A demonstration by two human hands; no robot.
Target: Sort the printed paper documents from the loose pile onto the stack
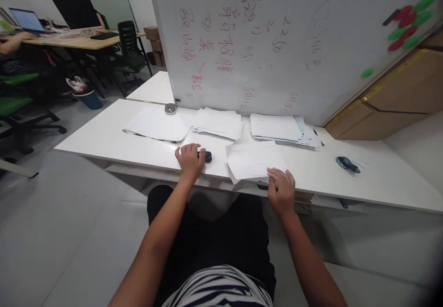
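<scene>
My left hand (pixel 190 161) is closed around a small black stapler (pixel 207 156) on the white desk (pixel 138 151), and the stapler's right end sticks out past my thumb. My right hand (pixel 282 188) pinches the lower right corner of a few loose paper sheets (pixel 254 159) near the desk's front edge. Those sheets lie slightly askew, with one corner reaching over the edge. Just behind them sit two paper stacks, a left stack (pixel 219 125) and a right stack (pixel 277 128). More white sheets (pixel 157 123) lie to the left of my left hand.
A whiteboard (pixel 228 44) with red writing rises along the desk's back. A dark, glossy object (pixel 348 164) lies at the right. A rounded silver object (pixel 170 109) stands behind the left sheets. Cardboard boxes (pixel 398 90) lean at the back right. A person's hand (pixel 14 42) shows at another desk.
</scene>
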